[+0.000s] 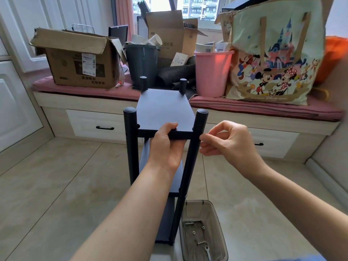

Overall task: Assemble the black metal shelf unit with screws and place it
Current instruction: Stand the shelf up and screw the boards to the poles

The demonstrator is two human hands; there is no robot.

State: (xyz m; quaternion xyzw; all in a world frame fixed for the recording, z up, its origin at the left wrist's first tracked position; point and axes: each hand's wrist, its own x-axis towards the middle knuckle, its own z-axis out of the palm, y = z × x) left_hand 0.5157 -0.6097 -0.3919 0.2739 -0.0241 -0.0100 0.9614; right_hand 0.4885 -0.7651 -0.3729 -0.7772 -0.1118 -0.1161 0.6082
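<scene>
The black metal shelf unit (163,108) stands upright on the tiled floor in front of me, with four round posts and several shelves stacked below the top one. My left hand (166,146) grips the front edge of the top shelf, thumb on top and fingers beneath. My right hand (226,140) is at the front right post (197,127), level with the top shelf, its thumb and forefinger pinched together against the post; whether a screw is between them is hidden.
A clear plastic bin (219,236) with screws and a small wrench sits on the floor at the shelf's right foot. Behind is a pink-cushioned window bench (263,108) with drawers, loaded with a cardboard box (79,59), dark bucket (143,63), pink bucket (211,72) and a printed tote bag (273,59).
</scene>
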